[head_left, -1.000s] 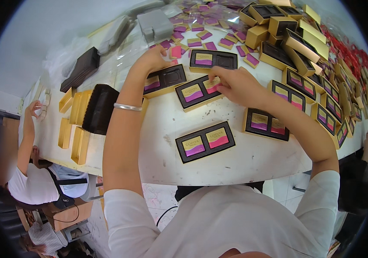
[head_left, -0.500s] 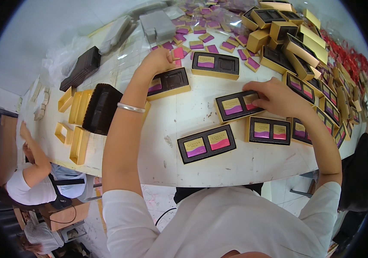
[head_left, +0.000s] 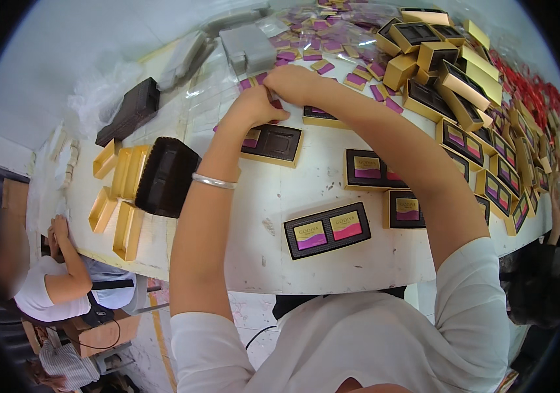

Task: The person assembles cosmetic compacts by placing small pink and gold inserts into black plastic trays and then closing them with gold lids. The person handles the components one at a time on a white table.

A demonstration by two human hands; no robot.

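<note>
Both hands meet at upper centre of the frame. The left hand (head_left: 254, 108) is curled, fingertips at small pink-and-gold wrapped pieces (head_left: 254, 82); the right hand (head_left: 296, 84) is bent beside it; whether either grips one cannot be told. Just below lies a dark empty gold-edged box tray (head_left: 273, 144) on the white table (head_left: 254, 223); a filled box (head_left: 327, 229) sits lower centre.

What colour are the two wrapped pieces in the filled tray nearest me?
One purple, one pink, each gold-topped, in the black tray; head view shows it.

Bright even light, heavy fisheye bending, dark rim
</note>
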